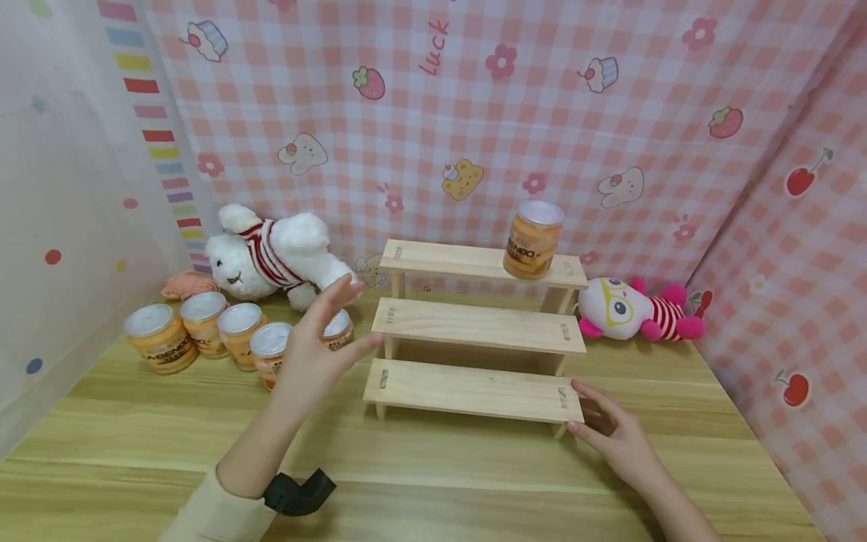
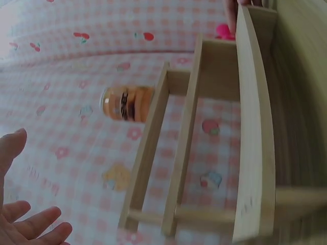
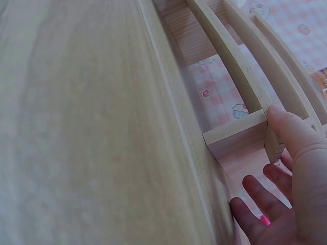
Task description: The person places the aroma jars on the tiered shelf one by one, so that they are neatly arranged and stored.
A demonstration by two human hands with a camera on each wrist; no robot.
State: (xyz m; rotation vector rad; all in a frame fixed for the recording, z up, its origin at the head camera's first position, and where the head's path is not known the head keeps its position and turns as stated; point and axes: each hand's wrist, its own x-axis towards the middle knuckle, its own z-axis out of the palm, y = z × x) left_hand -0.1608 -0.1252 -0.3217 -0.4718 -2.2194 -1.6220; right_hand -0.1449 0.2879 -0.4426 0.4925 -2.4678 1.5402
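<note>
A three-tier wooden display stand (image 1: 474, 388) stands on the table. My right hand (image 1: 619, 440) grips the right end of its lowest board, with the thumb (image 3: 294, 127) on the front corner and the index finger round the back one. My left hand (image 1: 313, 361) is raised at the stand's left side, fingers spread and nothing in them. On the top tier, towards the right, sits a jar of orange fruit (image 1: 533, 241) with a silvery lid. Behind and left of my left hand are several similar fruit jars (image 1: 162, 342), partly hidden by it.
A white plush toy (image 1: 271, 256) in a striped top lies behind the jars, beside a peach-coloured bundle (image 1: 190, 284). Right of the stand lies a pink and white plush toy (image 1: 619, 309) with yellow glasses. A checked curtain (image 1: 433, 135) hangs behind the wood-grain table (image 1: 433, 482).
</note>
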